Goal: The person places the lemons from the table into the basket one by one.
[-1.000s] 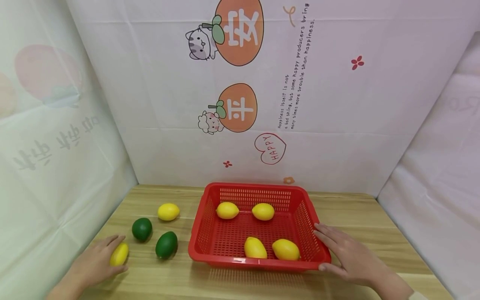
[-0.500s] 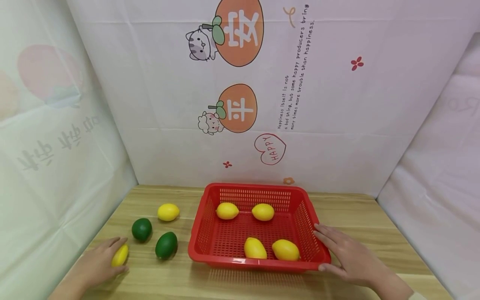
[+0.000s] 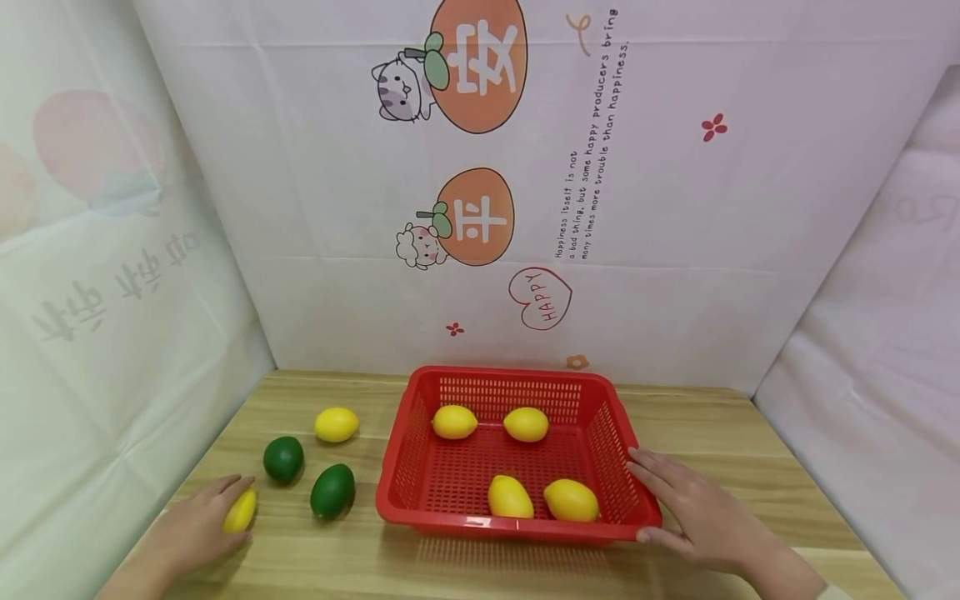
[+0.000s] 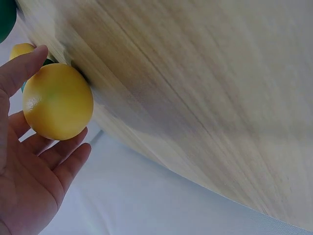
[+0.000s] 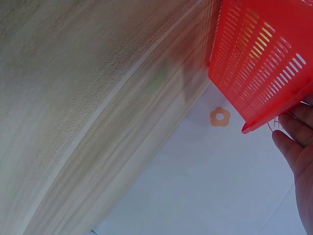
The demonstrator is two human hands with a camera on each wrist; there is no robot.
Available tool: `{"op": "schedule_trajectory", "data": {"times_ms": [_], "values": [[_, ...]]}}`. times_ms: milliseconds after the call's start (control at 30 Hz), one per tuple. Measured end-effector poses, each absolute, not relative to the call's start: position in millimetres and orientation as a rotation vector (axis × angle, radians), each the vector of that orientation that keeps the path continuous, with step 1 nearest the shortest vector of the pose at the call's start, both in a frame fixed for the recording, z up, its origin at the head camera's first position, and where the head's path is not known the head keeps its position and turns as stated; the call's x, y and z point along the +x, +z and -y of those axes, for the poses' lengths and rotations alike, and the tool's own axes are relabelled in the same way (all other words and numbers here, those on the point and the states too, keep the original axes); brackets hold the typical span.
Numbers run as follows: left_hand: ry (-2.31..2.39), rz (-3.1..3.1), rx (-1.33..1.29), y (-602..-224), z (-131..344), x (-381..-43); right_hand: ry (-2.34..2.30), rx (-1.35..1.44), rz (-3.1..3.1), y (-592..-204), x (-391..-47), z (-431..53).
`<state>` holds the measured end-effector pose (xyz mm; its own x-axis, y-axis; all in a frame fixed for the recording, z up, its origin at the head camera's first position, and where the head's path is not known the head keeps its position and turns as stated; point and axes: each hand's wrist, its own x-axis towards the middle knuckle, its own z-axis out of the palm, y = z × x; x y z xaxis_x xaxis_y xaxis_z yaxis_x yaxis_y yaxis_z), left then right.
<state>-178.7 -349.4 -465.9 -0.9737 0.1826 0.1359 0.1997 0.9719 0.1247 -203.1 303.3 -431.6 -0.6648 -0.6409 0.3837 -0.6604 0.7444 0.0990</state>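
Note:
At the left of the table, my left hand holds a yellow lemon, its thumb on one side and its fingers on the other. The left wrist view shows that lemon between thumb and fingertips, close to the wooden surface. My right hand touches the right rim of a red plastic basket with extended fingers. In the right wrist view, fingertips lie along the basket's edge. Several lemons sit inside the basket: two at the back, two at the front.
Two dark green fruits and another lemon lie on the wooden table between the left hand and the basket. A white printed cloth hangs behind the table, with more cloth on both sides.
My left hand has shifted very slightly to the right around the lemon. The right hand, the basket and the other fruits stay where they were.

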Motion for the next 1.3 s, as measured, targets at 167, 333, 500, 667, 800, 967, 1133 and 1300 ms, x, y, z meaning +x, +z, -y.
{"op": "schedule_trajectory", "data": {"times_ms": [167,333,500,667,800,967,1133,1300], "values": [[-0.243,3.027,-0.307,-464.5,349.2,-179.6,0.069,0.995,2.551,-431.2,-202.7,-302.8],[-0.276,3.032,-0.324,-465.7,350.0,-179.6,0.063,1.000,2.544,-430.9,-202.0,-302.3],[-0.294,3.022,-0.334,-467.7,350.7,-179.7,0.064,1.008,2.537,-431.4,-201.9,-302.1],[-0.297,3.006,-0.338,-469.6,350.9,-179.6,0.062,1.010,2.540,-431.2,-202.0,-301.9],[-0.290,2.987,-0.346,-470.9,350.9,-179.2,0.057,1.008,2.545,-431.2,-202.0,-301.8],[-0.283,2.973,-0.350,-471.6,350.3,-179.0,0.061,1.008,2.543,-431.8,-202.5,-301.8],[-0.273,2.969,-0.350,-470.9,349.4,-178.6,0.061,1.023,2.519,-433.1,-203.2,-302.9],[-0.268,2.958,-0.347,-467.7,348.4,-177.2,0.063,1.040,2.493,-433.5,-204.1,-303.5]]}}
